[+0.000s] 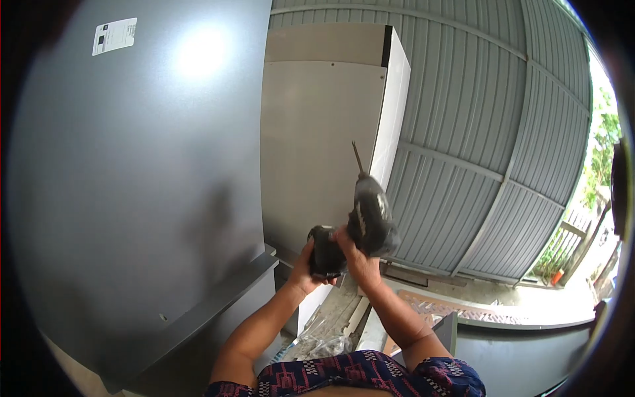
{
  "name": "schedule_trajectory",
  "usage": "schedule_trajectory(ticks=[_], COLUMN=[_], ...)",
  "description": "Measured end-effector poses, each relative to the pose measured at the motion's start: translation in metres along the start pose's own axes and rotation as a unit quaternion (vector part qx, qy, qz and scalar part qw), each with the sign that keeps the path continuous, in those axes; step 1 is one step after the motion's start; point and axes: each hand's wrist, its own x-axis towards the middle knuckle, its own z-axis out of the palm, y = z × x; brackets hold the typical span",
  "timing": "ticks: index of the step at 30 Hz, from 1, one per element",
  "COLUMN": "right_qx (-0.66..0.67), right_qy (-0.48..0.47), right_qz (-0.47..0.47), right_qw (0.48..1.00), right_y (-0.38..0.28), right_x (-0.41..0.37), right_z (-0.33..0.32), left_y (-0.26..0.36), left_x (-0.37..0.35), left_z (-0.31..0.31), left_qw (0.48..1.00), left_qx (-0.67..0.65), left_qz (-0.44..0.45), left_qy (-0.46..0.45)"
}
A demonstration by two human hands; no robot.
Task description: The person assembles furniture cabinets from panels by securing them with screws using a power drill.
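Note:
A black cordless drill (373, 213) is held up in front of me with its long thin bit (358, 157) pointing upward. My right hand (358, 262) is closed around the drill's handle. At the lower end of the handle, my left hand (305, 270) grips the dark battery block (327, 250) from the left and below. Whether the battery sits fully in the handle is hidden by my fingers and blur. Behind the drill stands a tall beige-white cabinet panel (317, 139), apart from the bit.
A large grey panel (132, 165) with a white label (114, 36) rises close on my left, a grey ledge (211, 301) along its bottom. Corrugated metal sheeting (456, 126) forms the back wall. Clear plastic wrapping (324, 344) lies below; a grey panel (522, 351) stands at lower right.

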Motion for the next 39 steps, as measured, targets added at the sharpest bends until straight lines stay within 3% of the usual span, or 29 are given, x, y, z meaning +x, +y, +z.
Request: schedule_trajectory(ticks=[8, 11, 14, 21, 29, 32, 39], right_qx=[-0.148, -0.173, -0.161, -0.148, -0.182, -0.194, -0.197], right_qy=[-0.069, -0.028, -0.034, -0.037, -0.075, -0.083, -0.061], right_qz=[0.041, 0.009, 0.061, 0.074, 0.064, 0.067, 0.048], right_qw=[0.986, 0.985, 0.985, 0.986, 0.978, 0.975, 0.977], right_y=[0.016, 0.003, 0.020, 0.043, 0.029, 0.044, 0.044], right_x=[-0.060, -0.064, -0.067, -0.064, -0.053, -0.051, -0.048], right_z=[-0.013, -0.009, -0.019, -0.030, -0.030, -0.033, -0.030], left_y=[-0.041, -0.059, -0.065, -0.075, -0.076, -0.076, -0.073], left_x=[-0.042, -0.045, -0.045, -0.033, -0.023, -0.021, -0.019], left_z=[-0.013, -0.025, -0.019, -0.028, -0.024, -0.032, -0.025], left_qw=[0.994, 0.989, 0.988, 0.986, 0.983, 0.984, 0.980], left_qx=[-0.061, -0.041, -0.046, -0.065, -0.065, -0.060, -0.066], left_qz=[-0.063, -0.095, -0.103, -0.120, -0.116, -0.130, -0.126], left_qy=[0.062, 0.110, 0.104, 0.093, 0.130, 0.105, 0.141])
